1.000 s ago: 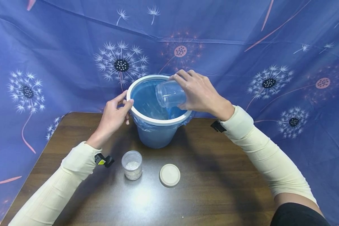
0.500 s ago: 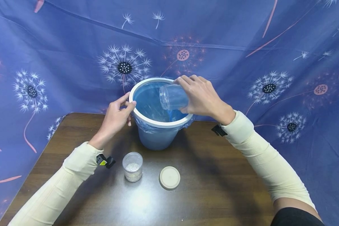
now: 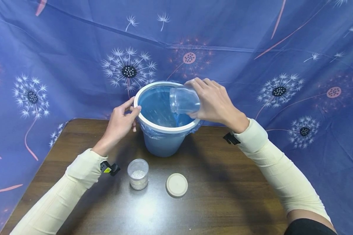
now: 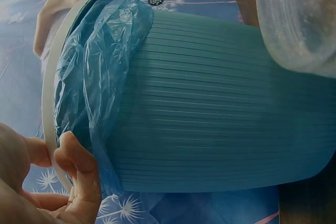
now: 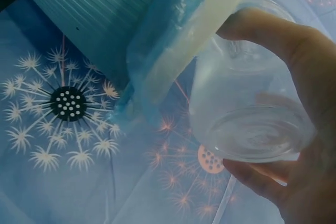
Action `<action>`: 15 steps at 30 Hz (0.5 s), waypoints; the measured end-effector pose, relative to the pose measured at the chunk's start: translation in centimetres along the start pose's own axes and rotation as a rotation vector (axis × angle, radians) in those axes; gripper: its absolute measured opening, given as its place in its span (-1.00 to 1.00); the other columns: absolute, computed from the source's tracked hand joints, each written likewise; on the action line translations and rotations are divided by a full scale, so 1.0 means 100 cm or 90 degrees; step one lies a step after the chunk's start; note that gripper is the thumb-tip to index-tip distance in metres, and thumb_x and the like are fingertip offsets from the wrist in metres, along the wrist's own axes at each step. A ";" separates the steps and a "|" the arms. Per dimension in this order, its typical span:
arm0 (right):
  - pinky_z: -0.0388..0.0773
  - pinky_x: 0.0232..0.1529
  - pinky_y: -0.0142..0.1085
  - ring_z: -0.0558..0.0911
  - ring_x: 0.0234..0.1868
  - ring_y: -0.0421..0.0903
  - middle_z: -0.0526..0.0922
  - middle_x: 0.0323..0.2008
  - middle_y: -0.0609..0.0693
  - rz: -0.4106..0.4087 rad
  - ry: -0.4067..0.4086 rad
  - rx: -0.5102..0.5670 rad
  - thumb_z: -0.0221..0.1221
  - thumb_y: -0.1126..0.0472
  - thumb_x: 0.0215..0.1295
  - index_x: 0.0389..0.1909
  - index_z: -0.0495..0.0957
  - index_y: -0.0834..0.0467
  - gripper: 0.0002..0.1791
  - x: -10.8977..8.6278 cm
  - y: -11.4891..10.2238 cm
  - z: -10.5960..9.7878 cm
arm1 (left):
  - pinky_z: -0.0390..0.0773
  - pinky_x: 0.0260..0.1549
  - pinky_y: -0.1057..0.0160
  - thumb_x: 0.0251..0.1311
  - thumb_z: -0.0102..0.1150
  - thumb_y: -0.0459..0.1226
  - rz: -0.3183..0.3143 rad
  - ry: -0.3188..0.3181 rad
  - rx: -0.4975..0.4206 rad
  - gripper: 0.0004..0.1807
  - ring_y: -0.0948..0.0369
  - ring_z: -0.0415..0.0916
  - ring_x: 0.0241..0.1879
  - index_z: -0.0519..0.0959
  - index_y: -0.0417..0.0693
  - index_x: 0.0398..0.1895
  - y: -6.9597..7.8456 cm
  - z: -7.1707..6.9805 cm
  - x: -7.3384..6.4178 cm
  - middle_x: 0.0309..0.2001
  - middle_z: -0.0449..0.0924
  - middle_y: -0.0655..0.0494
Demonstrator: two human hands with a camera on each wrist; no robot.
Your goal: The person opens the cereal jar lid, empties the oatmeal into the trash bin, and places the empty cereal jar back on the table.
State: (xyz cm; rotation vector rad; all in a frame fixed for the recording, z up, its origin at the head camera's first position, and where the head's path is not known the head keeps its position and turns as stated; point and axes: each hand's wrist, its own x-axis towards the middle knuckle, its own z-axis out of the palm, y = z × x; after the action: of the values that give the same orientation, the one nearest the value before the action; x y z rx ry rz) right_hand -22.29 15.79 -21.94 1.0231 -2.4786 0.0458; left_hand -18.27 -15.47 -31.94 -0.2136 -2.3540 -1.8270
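A blue trash can (image 3: 164, 145) with a white rim ring and a blue plastic bag lining it stands at the back of the table. My left hand (image 3: 119, 120) pinches its rim on the left; in the left wrist view, thumb (image 4: 37, 152) and fingers straddle the white ring. Over the opening, my right hand (image 3: 216, 101) grips a clear jar (image 3: 186, 101) lying on its side, mouth to the left. A thin blue streak runs down from the mouth into the can. In the right wrist view, the jar's round base (image 5: 260, 129) faces the camera.
Closer in on the wooden table (image 3: 220, 195) stands an open clear jar of white granules (image 3: 138, 174), in front of the trash can. A cream round lid (image 3: 176, 185) lies flat to its right. Behind the table hangs a blue dandelion-print cloth (image 3: 232, 29).
The clear jar in my right hand has shifted slightly right and turned closer to level. My left hand keeps its hold on the trash can's rim. The head view has tipped a little.
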 end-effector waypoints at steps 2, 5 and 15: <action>0.64 -0.16 0.03 0.61 -0.08 0.13 0.67 0.14 0.06 0.011 0.020 0.012 0.66 -0.10 -0.18 0.32 0.52 0.10 -0.03 -0.005 0.001 -0.001 | 0.57 -0.60 0.29 0.58 0.16 -0.10 0.000 0.001 0.002 -0.31 0.26 0.50 -0.71 0.29 -0.10 0.66 0.000 0.000 0.000 -0.28 0.49 -0.04; 0.64 -0.16 0.04 0.60 -0.08 0.12 0.67 0.12 0.06 0.026 0.044 0.030 0.64 -0.14 -0.16 0.33 0.50 0.09 -0.02 -0.011 0.000 -0.002 | 0.57 -0.59 0.30 0.58 0.16 -0.10 0.004 0.001 0.005 -0.31 0.24 0.51 -0.72 0.29 -0.12 0.66 -0.001 0.000 -0.001 -0.26 0.50 -0.05; 0.67 -0.23 0.07 0.64 -0.07 0.12 0.67 0.12 0.08 0.056 0.069 0.066 0.67 -0.18 -0.18 0.33 0.52 0.14 0.01 -0.026 -0.002 -0.006 | 0.56 -0.54 0.30 0.59 0.15 -0.08 0.010 0.001 0.026 -0.31 0.27 0.51 -0.72 0.28 -0.12 0.66 -0.001 0.001 0.000 -0.23 0.52 -0.05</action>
State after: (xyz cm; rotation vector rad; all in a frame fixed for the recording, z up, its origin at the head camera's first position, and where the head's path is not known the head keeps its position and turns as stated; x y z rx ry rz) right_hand -20.27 17.45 -22.55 0.9269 -2.4415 0.2523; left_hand -18.26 -15.37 -32.04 -0.2246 -2.3787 -1.7697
